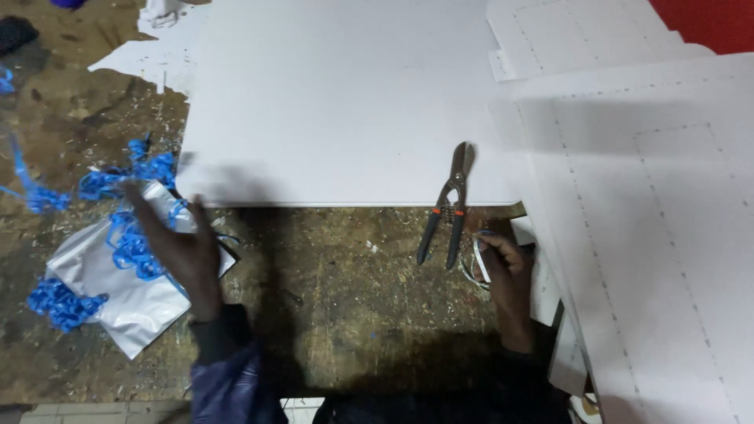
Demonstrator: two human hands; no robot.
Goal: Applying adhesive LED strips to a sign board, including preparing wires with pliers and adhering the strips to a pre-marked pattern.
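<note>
My left hand (pixel 179 245) is spread open over a silvery metal sheet (pixel 110 283) tangled with curly blue plastic strips (pixel 129 247); it looks blurred. My right hand (pixel 503 271) is closed around a small coiled white strip (pixel 477 265) at the edge of the white panels. Metal snips (pixel 448 206) with dark handles and orange marks lie shut on the workbench just left of that hand, the blades resting on a large white sheet (pixel 338 102).
The workbench (pixel 345 290) is brown, rough and littered with shavings. More white panels with dashed lines (pixel 652 212) are stacked on the right. Further blue strips (pixel 31 192) trail at the left edge. A red surface (pixel 715 23) shows at the top right.
</note>
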